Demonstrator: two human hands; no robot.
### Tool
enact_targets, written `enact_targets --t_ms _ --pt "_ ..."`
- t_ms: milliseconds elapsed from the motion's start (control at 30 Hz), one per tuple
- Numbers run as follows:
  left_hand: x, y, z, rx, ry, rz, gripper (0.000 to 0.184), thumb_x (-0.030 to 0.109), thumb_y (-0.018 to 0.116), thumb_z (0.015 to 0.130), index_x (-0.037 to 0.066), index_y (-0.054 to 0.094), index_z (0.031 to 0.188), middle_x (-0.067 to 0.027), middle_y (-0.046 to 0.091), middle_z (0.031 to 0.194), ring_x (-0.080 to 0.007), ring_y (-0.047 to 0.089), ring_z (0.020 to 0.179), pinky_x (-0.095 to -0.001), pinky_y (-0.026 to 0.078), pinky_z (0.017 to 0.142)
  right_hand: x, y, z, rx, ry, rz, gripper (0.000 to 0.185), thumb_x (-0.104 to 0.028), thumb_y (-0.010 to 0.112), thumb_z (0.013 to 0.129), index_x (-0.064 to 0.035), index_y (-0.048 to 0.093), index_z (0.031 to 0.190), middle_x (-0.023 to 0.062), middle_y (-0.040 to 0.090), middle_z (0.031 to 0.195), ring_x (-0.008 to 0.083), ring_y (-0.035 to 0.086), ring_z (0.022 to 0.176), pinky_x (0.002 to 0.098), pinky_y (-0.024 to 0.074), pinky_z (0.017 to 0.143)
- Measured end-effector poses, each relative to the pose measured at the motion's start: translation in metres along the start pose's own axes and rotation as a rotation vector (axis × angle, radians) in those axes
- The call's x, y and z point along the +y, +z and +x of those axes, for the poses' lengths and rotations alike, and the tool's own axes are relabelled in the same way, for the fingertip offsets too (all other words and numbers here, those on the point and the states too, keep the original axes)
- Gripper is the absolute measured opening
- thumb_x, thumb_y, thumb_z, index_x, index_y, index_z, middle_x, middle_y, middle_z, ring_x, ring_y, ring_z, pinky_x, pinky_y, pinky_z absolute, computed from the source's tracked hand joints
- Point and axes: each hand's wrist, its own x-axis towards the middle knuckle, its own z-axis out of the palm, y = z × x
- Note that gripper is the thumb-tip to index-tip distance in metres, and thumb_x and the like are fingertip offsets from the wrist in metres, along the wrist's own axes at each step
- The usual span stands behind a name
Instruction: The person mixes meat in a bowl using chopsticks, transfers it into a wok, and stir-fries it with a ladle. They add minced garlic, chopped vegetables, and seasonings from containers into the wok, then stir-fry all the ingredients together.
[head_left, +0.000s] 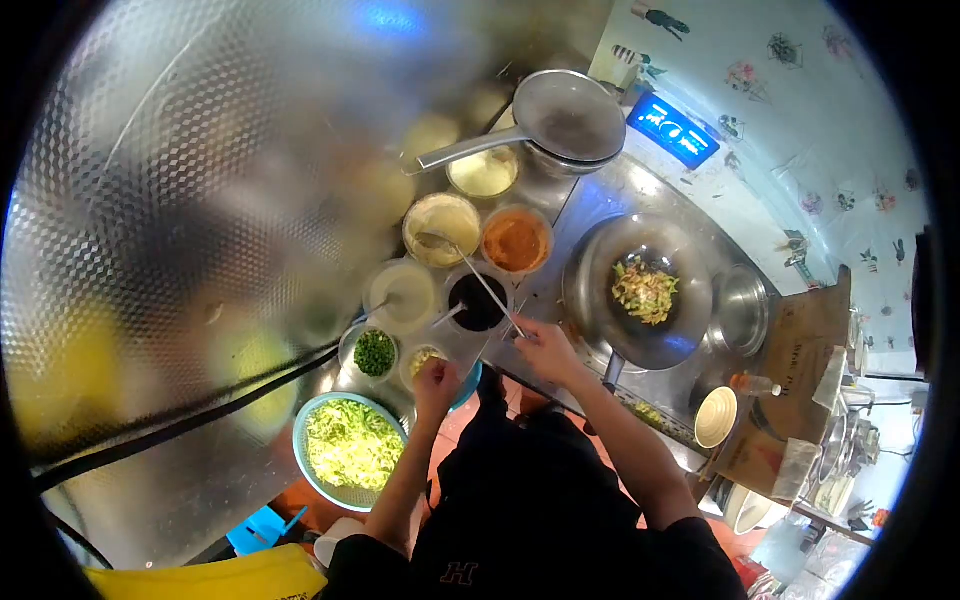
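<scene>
My right hand is wrapped round the long handle of a ladle. The ladle's bowl rests in a tub of pale seasoning. My left hand is closed, fingers bunched, at the edge of a small bowl of chopped pale pieces; what it pinches, if anything, is hidden. Beside that bowl sits a bowl of chopped green onion. To the right, a wok on the stove holds a mix of greens and pale pieces.
Tubs of orange-red powder, dark sauce and pale liquid crowd the steel counter. A strainer lies behind. Shredded cabbage fills a blue basket. A cardboard box and a cream bowl stand right.
</scene>
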Motion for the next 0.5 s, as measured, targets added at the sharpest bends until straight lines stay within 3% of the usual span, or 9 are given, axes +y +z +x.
enact_targets --t_ms 33,133,167,300,367,500 --pt "0.01 -0.003 0.006 0.035 0.02 0.047 0.014 0.014 0.068 0.085 0.001 0.061 0.086 -0.0112 0.064 0.075 -0.0207 0.063 0.067 -0.0342 0.049 0.061 -0.014 -0.002 -0.005 -0.027 0.087 0.108 0.049 -0.011 0.057 0.094 -0.0101 0.05 0.143 0.0002 0.05 0.063 0.0087 0.043 0.052 0.0274 0.0367 0.047" --pt "0.018 -0.014 0.03 0.13 0.368 0.28 0.015 0.011 0.068 0.081 0.003 0.063 0.093 -0.0153 0.062 0.086 -0.0322 0.063 0.076 -0.0397 0.051 0.069 -0.023 -0.007 -0.007 -0.082 0.214 0.349 0.052 -0.011 0.056 0.095 -0.0097 0.046 0.146 -0.0011 0.046 0.063 0.0077 0.039 0.048 0.0256 0.0323 0.041" --pt "0.022 -0.018 0.036 0.139 0.44 0.339 0.023 0.008 0.069 0.077 0.005 0.065 0.1 -0.0165 0.06 0.097 -0.0377 0.059 0.089 -0.0442 0.05 0.077 -0.022 -0.009 -0.007 -0.095 0.233 0.417 0.053 -0.01 0.056 0.095 -0.0096 0.044 0.147 -0.0016 0.045 0.064 0.0073 0.037 0.046 0.025 0.0307 0.04" --pt "0.031 -0.028 0.066 0.087 0.619 0.674 0.034 0.013 0.07 0.078 0.009 0.066 0.111 -0.0121 0.061 0.105 -0.0339 0.057 0.102 -0.0461 0.048 0.083 -0.013 -0.025 -0.011 -0.153 0.318 0.87 0.051 -0.008 0.052 0.097 -0.0121 0.043 0.147 -0.0024 0.041 0.064 0.0061 0.032 0.044 0.0226 0.0271 0.037" --pt "0.024 -0.03 0.078 0.057 0.707 0.802 0.036 0.012 0.07 0.078 0.011 0.065 0.113 -0.0115 0.061 0.106 -0.0334 0.058 0.1 -0.0464 0.048 0.085 -0.003 -0.039 -0.023 -0.199 0.293 1.106 0.05 -0.006 0.052 0.097 -0.0132 0.044 0.146 -0.0024 0.042 0.063 0.0058 0.031 0.043 0.022 0.0257 0.037" --pt "0.007 -0.029 0.09 -0.132 0.741 1.055 0.036 0.012 0.068 0.076 0.011 0.064 0.112 -0.012 0.062 0.107 -0.0321 0.058 0.102 -0.0471 0.048 0.085 0.02 -0.08 -0.086 -0.185 0.249 1.289 0.048 -0.006 0.05 0.098 -0.0142 0.045 0.146 -0.0037 0.039 0.064 0.0049 0.028 0.043 0.0211 0.0225 0.037"
